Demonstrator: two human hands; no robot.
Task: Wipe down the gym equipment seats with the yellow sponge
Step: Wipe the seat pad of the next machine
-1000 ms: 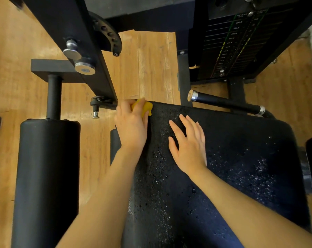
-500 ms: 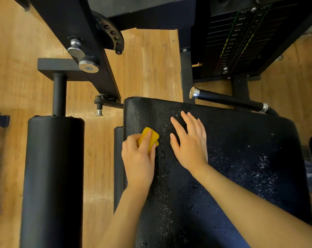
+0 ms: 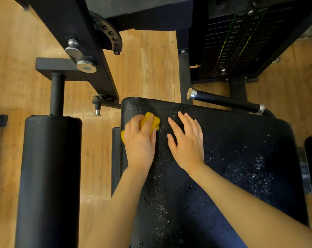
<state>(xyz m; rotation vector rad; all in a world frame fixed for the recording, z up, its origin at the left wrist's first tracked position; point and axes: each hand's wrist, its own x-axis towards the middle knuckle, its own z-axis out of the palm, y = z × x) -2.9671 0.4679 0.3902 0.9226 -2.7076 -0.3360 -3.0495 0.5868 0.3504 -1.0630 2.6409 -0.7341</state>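
Observation:
A black padded seat [image 3: 232, 140] fills the lower right, its surface speckled with water droplets. My left hand [image 3: 140, 142] presses the yellow sponge [image 3: 154, 122] onto the seat near its far left corner, fingers curled over it. Yellow shows beyond the fingertips and beside the thumb; the hand hides the rest. My right hand [image 3: 186, 140] lies flat on the seat just right of the sponge, fingers straight and together, holding nothing.
A black roller pad [image 3: 49, 176] on a post stands left of the seat. A black frame arm with silver knobs [image 3: 83, 56] crosses the upper left. A weight stack [image 3: 237, 42] and a black handle bar [image 3: 225, 101] lie beyond the seat. Wooden floor [image 3: 148, 65] surrounds them.
My left hand pulled the sponge back from the seat's far left edge toward me, then pushed it slightly forward and left again. My right hand stayed flat in place.

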